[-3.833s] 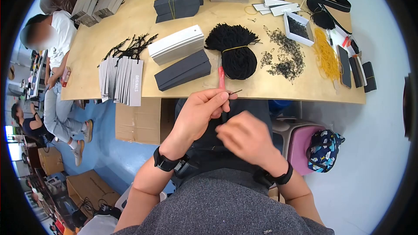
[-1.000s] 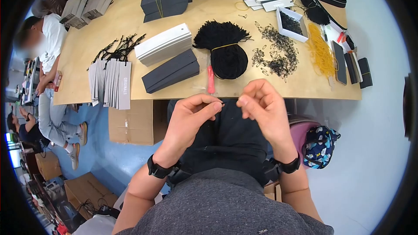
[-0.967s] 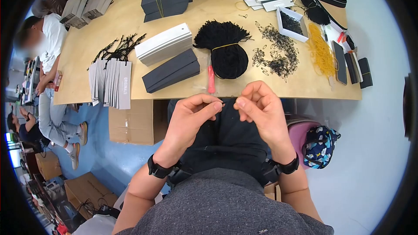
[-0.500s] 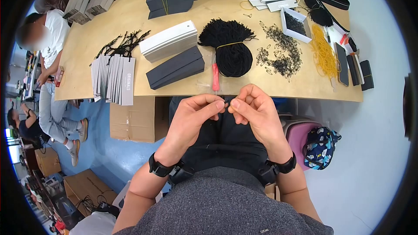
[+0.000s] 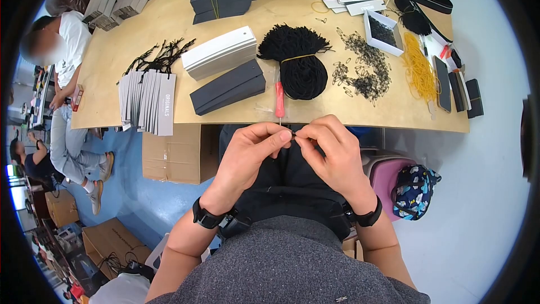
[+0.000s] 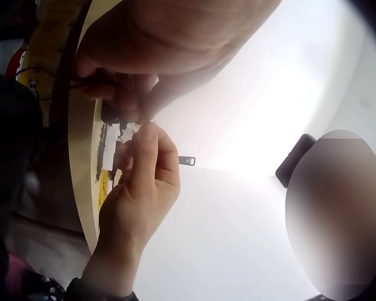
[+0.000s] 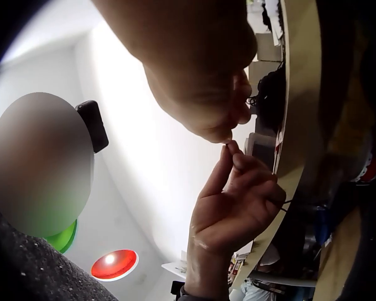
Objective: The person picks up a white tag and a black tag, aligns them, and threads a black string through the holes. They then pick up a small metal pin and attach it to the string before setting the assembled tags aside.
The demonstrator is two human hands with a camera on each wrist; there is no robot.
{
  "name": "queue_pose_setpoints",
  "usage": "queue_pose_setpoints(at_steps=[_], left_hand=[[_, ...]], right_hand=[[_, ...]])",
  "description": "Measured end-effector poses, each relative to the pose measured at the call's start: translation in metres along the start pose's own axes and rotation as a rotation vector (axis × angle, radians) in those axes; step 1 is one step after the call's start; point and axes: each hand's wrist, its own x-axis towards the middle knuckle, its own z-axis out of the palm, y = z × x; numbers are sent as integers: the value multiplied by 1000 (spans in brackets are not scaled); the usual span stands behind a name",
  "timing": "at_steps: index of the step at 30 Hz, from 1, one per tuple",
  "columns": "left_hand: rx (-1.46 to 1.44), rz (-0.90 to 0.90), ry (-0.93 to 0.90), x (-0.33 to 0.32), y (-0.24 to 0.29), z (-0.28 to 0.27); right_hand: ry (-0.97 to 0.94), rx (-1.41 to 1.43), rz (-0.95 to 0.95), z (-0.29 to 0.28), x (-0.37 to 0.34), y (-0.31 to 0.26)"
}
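We see two hands close together, just off the near edge of the table (image 5: 349, 116). The left hand (image 5: 243, 157) has its thumb and first finger pinched on a little dark thing (image 5: 293, 134), with hardly any gap. From the right wrist we can see a thin black string (image 7: 289, 202) poking out of that hand. The right hand (image 5: 333, 159) has its fingers bent, and its thumb and pointing finger pinch the same little thing from the other side. It is too small for us to tell what it is. A second ago there was a gap between the hands; now their tips meet. The red handle (image 5: 279, 100), the black bundle (image 5: 304, 73) and the pile of pins (image 5: 368, 73) have stayed put.
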Motion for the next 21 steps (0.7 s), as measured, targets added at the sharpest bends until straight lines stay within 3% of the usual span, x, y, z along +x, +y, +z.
queue_pose_setpoints(at_steps=[5,11,13,14,16,17,18,19,21], left_hand=[[-6,-37,14,-4,-2,-7],[-478,-101,-122,-9,-5,-5],[-304,66,-3,-7,-6,3],[-304,66,-3,-8,-4,4],[530,384,125,-8,2,7],[531,382,120,-8,4,8],[730,531,112,-9,5,10],[929,679,105,-10,5,10],[1008,754,103,-10,4,11]], right_hand=[[61,-63,-41,-8,8,3],[-16,-111,-53,0,5,2],[-45,-28,11,5,-2,-4],[-71,53,74,7,-5,-6],[-77,148,167,2,-4,-12],[-107,224,298,-3,-3,-17],[-137,301,429,-5,-3,-19],[-135,301,431,-5,-6,-16],[-158,620,733,-3,-11,-8]])
